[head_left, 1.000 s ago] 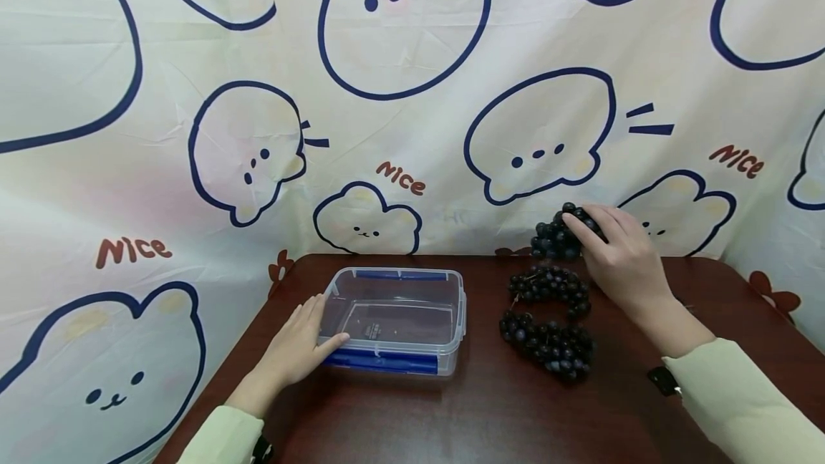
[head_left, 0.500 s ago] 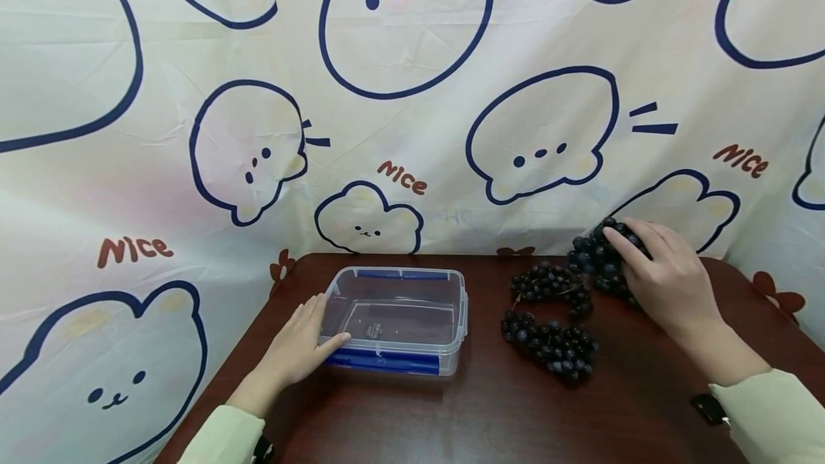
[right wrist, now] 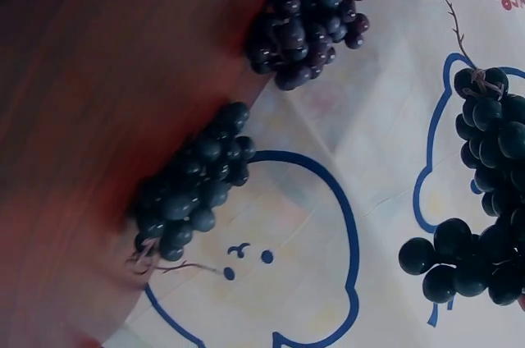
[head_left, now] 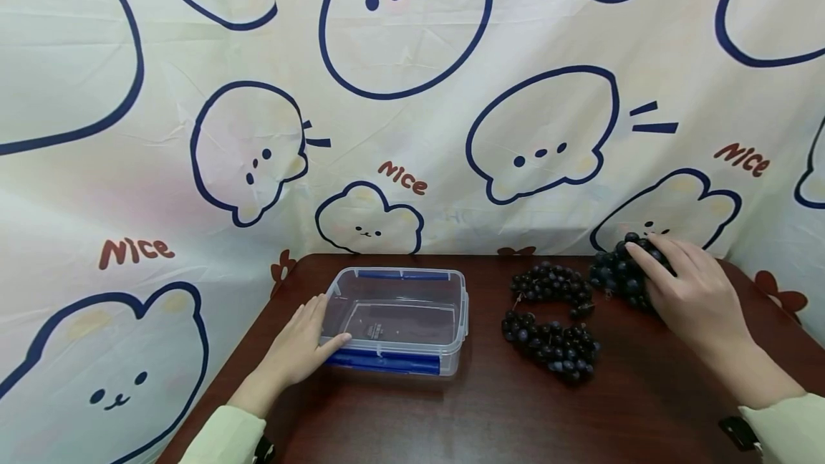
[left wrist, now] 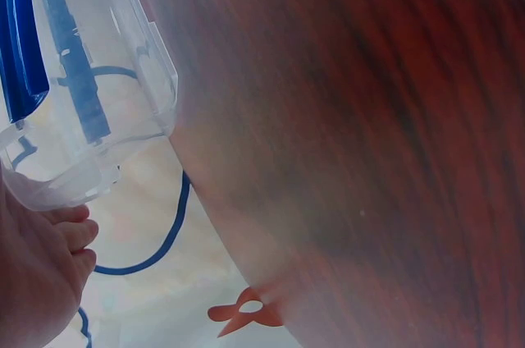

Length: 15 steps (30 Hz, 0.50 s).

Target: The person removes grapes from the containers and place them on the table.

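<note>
In the head view my right hand grips a bunch of dark grapes low over the table's back right. That held bunch fills the right edge of the right wrist view, its stem sticking out. My left hand rests against the left side of a clear plastic box with blue clips, fingers straight and thumb over the front corner of its rim. In the left wrist view, the left hand's fingers show beside the box's corner. No contents show through the box.
Two dark grape bunches lie right of the box: a front bunch and a back bunch. Another bunch lies near the table edge in the right wrist view. The brown table meets a printed cloth behind.
My right hand has moved right and slightly down with the grape bunch, away from the two bunches on the table. The left hand and the box have stayed put.
</note>
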{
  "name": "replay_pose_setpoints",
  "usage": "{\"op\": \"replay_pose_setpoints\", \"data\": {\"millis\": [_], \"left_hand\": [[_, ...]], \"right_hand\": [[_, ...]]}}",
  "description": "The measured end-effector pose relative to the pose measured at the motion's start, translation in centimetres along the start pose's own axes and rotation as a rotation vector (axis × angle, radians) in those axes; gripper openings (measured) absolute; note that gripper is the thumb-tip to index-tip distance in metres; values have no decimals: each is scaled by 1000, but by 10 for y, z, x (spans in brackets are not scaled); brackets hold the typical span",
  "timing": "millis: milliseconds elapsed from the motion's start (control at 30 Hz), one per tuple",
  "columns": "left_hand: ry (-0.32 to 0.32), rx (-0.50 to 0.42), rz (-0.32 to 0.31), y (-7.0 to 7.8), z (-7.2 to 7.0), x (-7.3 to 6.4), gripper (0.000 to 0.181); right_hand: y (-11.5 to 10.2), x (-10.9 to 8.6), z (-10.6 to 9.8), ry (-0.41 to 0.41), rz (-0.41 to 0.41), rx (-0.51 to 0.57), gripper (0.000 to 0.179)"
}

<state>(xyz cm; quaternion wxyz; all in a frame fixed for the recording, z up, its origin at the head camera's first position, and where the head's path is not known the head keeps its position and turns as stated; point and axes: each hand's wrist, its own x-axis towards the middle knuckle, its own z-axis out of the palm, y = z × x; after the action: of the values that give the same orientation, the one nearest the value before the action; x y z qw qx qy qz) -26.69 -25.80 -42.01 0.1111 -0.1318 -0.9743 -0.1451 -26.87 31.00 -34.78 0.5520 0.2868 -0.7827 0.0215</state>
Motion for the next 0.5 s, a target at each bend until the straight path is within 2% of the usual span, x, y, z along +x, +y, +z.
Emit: {"op": "replay_pose_setpoints", "data": {"millis": [233,367,500], "left_hand": [[2,2,-1,1,-1,1,94],[1,5,-3,2,-1,1,94],[-3,5,-9,2,-1,0,94]], "right_hand": [[7,-13,-8,-44,5,-18,50],[9,-18,-17,-148,3,-66,53],[11,-25,-23,-196,14,-79,54]]}}
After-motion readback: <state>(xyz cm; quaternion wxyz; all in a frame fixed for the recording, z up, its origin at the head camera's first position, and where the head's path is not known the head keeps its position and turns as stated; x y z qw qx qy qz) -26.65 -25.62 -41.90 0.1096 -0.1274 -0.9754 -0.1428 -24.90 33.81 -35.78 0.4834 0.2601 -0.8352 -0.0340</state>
